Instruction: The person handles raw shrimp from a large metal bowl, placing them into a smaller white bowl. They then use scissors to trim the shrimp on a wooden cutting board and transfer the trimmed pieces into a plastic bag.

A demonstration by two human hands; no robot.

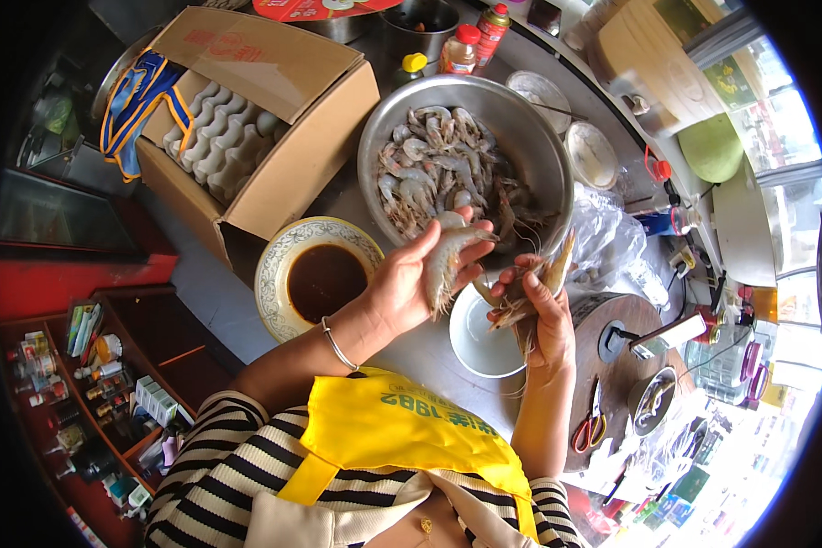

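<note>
Whole raw shrimp (445, 264) lie across the open palm of my left hand (404, 288), at the near rim of a large steel basin (548, 137). My right hand (551, 322) grips several more shrimp (520, 301), their heads and feelers poking out past the fingers. Inside the basin is a heap of raw grey shrimp (445, 157). Below my hands stands a white bowl (486, 342), its far rim partly hidden by the right hand's shrimp. A patterned plate (277, 288) holding dark brown sauce (327, 282) sits left of my left hand.
At the left, a cardboard box (301, 151) holds egg trays (226, 137). Right of my right hand is a round wooden chopping block (606, 363) with red-handled scissors (591, 428) and a small metal bowl (652, 401). A clear plastic bag (609, 233) lies beside the basin. Jars (460, 51) stand behind.
</note>
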